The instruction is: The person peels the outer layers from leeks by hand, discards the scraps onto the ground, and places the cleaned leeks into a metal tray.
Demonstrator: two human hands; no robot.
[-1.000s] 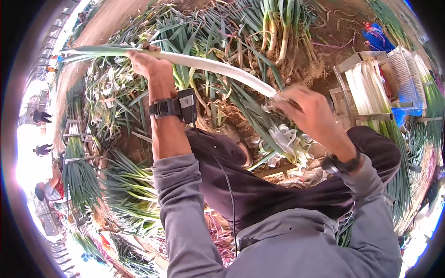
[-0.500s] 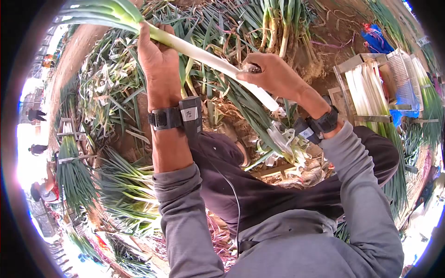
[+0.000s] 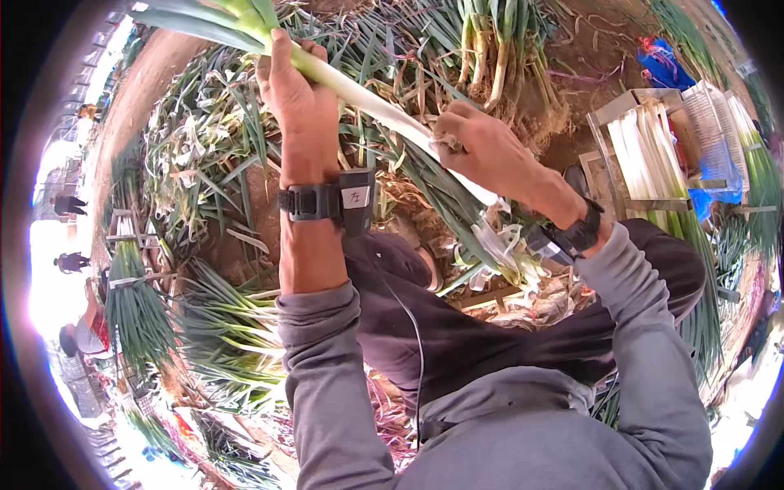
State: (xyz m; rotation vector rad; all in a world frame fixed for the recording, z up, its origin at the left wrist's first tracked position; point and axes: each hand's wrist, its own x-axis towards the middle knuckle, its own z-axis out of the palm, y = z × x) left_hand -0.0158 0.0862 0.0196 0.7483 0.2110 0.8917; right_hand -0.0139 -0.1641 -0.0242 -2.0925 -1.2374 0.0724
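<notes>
We note grey sleeves pushed up, dark trousers, black wrist straps carrying a labelled black unit, thin cable trailing.

One held leek, two hands, two wrist straps, about five trimmed stalks.

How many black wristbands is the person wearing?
2. One wristband wraps the left wrist below the left hand, carrying a small labelled box. The other wristband sits on the right wrist behind the right hand. Both hands grip one long leek.
</notes>
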